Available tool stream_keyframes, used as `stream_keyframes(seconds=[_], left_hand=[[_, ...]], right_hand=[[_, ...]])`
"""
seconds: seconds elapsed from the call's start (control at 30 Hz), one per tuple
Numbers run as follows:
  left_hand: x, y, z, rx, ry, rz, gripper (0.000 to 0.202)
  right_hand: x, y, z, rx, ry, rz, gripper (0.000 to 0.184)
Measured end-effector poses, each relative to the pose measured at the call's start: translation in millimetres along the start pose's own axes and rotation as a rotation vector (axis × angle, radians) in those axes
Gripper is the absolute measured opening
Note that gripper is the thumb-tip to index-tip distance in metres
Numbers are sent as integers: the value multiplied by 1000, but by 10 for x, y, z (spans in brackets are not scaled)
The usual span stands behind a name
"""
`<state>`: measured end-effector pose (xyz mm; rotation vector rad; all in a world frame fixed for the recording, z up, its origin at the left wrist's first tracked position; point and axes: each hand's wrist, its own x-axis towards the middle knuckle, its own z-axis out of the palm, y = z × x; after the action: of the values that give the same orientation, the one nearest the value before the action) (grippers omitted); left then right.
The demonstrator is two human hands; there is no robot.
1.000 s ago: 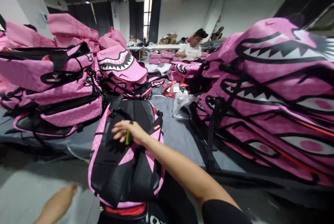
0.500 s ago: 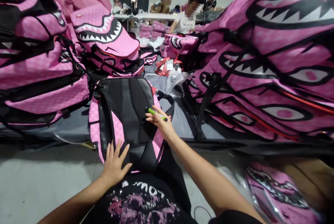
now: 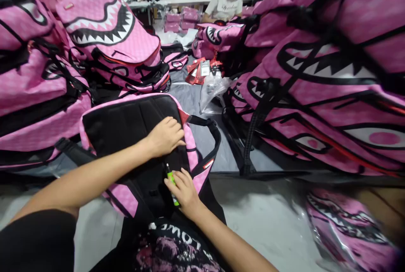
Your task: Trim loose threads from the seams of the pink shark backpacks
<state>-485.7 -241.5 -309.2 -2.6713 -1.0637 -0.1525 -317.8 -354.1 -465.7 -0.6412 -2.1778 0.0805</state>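
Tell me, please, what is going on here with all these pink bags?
A person has one pink backpack lying back side up before them. The left hand rests on its black panel near the top edge; the fingers of the right hand hold a green pen-like tool just below. Stacks of the same pink shark-mouth backpacks lie on both sides, and another person in a white shirt sits at a far table.

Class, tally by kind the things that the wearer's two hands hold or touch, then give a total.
Pink-and-black backpack, under the left hand: 1
Green marker, in the right hand: 1
Total: 2
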Motion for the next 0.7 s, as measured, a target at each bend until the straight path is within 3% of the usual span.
stream_keyframes(seconds=[0.07,0.17,0.23,0.33,0.4,0.47,0.57,0.63,0.7], left_hand=[[193,-36,142,-14,-62,36,43],[217,-134,173,-65,-129,97,40],[151,-374,94,-71,-154,61,40],[9,-876,-52,-4,-156,-129,41],[-90,-1066,-100,81,-151,-205,42],[-166,-1022,-84,120,-163,-157,49],[-225,-670,16,63,-170,-14,51],[-241,-450,80,16,-137,-7,43],[-253,-337,113,-9,-95,-32,38]], right_hand=[[10,24,-62,63,42,84,56],[50,112,-78,145,127,173,63],[55,203,-48,163,178,174,65],[-5,303,-13,170,195,154,60],[-31,298,-37,204,194,186,55],[28,245,-102,265,214,308,47],[331,180,-226,400,278,656,29],[622,207,-276,513,326,864,21],[895,283,-272,598,381,959,25]])
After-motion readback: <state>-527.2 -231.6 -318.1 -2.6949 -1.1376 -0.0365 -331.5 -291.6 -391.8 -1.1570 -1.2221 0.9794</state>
